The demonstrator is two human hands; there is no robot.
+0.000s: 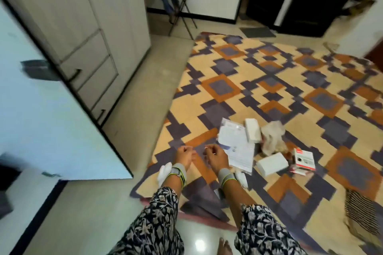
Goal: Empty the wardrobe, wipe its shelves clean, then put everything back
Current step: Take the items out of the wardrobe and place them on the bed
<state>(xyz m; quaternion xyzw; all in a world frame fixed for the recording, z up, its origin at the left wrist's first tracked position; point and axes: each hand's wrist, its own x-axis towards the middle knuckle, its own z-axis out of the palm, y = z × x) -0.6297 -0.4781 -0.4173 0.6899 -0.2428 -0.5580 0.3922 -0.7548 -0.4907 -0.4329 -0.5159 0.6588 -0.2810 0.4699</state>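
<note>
One head-worn camera looks forward and steeply down at the floor. The rug [269, 93] lies below it, and the wardrobe door [51, 120] crowds the left edge, very near.

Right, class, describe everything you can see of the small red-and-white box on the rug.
The red-and-white box looks like cardboard: white sides, a red band at its top, a dark round picture on the front, print too blurred to read. It sits on the patterned rug, beside the nearer plain white box.
</note>
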